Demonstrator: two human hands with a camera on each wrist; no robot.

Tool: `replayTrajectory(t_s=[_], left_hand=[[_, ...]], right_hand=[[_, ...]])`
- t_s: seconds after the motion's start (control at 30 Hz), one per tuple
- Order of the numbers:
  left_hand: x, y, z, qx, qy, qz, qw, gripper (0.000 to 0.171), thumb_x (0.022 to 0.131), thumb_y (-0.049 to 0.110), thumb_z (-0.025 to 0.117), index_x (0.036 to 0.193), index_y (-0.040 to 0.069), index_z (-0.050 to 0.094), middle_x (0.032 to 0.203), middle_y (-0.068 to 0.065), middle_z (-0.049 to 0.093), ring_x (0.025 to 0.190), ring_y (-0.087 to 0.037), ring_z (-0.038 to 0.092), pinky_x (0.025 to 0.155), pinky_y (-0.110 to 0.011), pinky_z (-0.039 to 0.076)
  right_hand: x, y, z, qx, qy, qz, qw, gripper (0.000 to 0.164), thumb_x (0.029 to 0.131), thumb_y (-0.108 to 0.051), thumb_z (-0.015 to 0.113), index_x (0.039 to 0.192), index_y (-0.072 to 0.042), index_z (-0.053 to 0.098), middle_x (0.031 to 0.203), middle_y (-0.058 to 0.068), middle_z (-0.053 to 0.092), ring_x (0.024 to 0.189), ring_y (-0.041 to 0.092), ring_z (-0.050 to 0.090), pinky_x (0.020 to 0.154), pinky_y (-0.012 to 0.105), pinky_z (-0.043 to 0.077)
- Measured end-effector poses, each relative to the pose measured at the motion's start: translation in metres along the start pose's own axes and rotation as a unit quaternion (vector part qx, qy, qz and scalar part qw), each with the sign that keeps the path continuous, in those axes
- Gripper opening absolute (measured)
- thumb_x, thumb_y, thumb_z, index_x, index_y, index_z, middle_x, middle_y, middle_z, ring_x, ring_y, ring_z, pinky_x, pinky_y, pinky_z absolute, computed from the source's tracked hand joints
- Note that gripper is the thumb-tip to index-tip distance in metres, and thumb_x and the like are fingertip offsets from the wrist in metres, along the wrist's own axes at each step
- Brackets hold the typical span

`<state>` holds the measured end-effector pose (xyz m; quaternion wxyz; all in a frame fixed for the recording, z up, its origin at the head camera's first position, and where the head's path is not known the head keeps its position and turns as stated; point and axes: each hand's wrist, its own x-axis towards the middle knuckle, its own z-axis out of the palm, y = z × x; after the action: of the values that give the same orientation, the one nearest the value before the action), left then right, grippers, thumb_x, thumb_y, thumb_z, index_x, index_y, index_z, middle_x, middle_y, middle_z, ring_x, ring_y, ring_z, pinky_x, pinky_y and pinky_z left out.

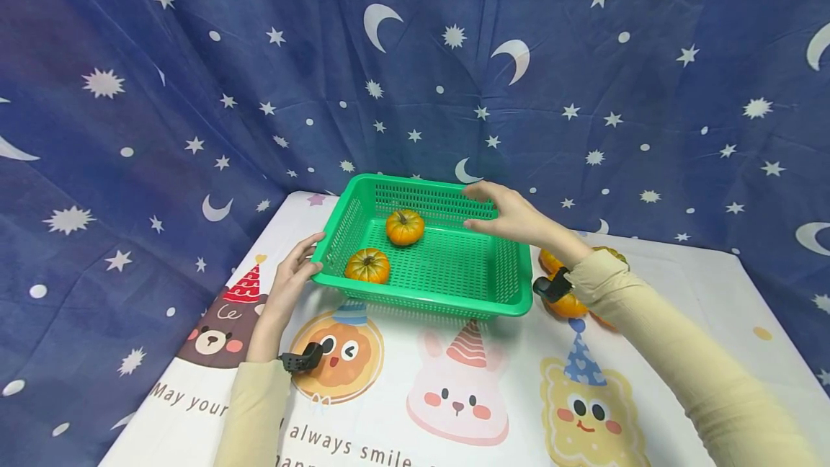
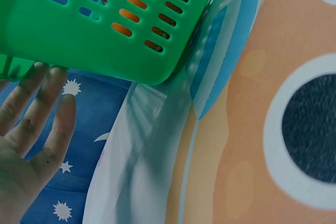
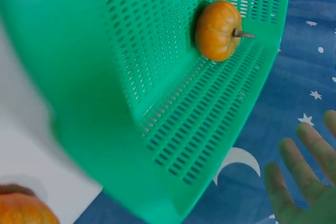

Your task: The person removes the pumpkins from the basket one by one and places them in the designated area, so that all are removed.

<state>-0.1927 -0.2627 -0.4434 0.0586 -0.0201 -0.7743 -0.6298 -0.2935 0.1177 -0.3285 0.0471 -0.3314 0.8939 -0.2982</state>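
A green plastic basket (image 1: 424, 300) stands on the table, with two small orange pumpkins inside. One pumpkin (image 1: 405, 228) lies near the back wall, its stem up; the other pumpkin (image 1: 367, 266) is in the front left corner. At the basket's left rim, my left hand (image 1: 295, 276) rests its fingertips, and the left wrist view shows those fingers fairly straight. My right hand (image 1: 509, 216) hovers over the basket's back right part, thumb and fingers apart, holding nothing. Under the right forearm, more pumpkins (image 1: 567, 306) sit on the table, partly hidden.
A white tablecloth (image 1: 395, 388) with cartoon animals and lettering covers the table. Behind it hangs a dark blue curtain (image 1: 428, 63) with moons and stars, close to the basket's back rim. The pumpkin group lies just right of the basket.
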Motion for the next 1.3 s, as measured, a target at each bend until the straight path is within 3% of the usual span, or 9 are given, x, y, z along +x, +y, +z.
replayTrajectory(t_s=[0.67, 1.0, 1.3], left_hand=[[-0.003, 0.003, -0.002, 0.018, -0.005, -0.007, 0.9998, 0.053, 0.095, 0.007, 0.046, 0.147, 0.019, 0.040, 0.143, -0.009, 0.043, 0.118, -0.009, 0.045, 0.087, -0.021, 0.040], [-0.002, 0.004, 0.002, 0.007, -0.003, -0.008, 0.9999, 0.053, 0.094, 0.005, 0.046, 0.146, 0.016, 0.041, 0.132, -0.012, 0.047, 0.106, -0.003, 0.050, 0.084, -0.020, 0.041], [-0.003, 0.002, 0.003, 0.007, 0.000, -0.004, 1.0000, 0.054, 0.094, 0.004, 0.045, 0.146, 0.016, 0.041, 0.131, -0.015, 0.049, 0.101, -0.002, 0.054, 0.084, -0.020, 0.042]], right_hand=[[0.066, -0.004, 0.048, 0.021, -0.024, 0.015, 0.999, 0.064, 0.086, -0.028, 0.069, 0.143, -0.012, 0.042, 0.144, 0.011, 0.047, 0.129, 0.033, 0.047, 0.104, 0.048, 0.040], [0.083, 0.006, 0.070, 0.057, -0.007, 0.056, 0.997, 0.069, 0.084, -0.024, 0.073, 0.144, -0.013, 0.040, 0.146, 0.010, 0.044, 0.133, 0.032, 0.044, 0.107, 0.048, 0.038], [0.095, 0.012, 0.090, 0.048, -0.016, 0.072, 0.996, 0.076, 0.083, -0.032, 0.074, 0.146, -0.012, 0.037, 0.146, 0.015, 0.043, 0.135, 0.033, 0.040, 0.106, 0.051, 0.037]])
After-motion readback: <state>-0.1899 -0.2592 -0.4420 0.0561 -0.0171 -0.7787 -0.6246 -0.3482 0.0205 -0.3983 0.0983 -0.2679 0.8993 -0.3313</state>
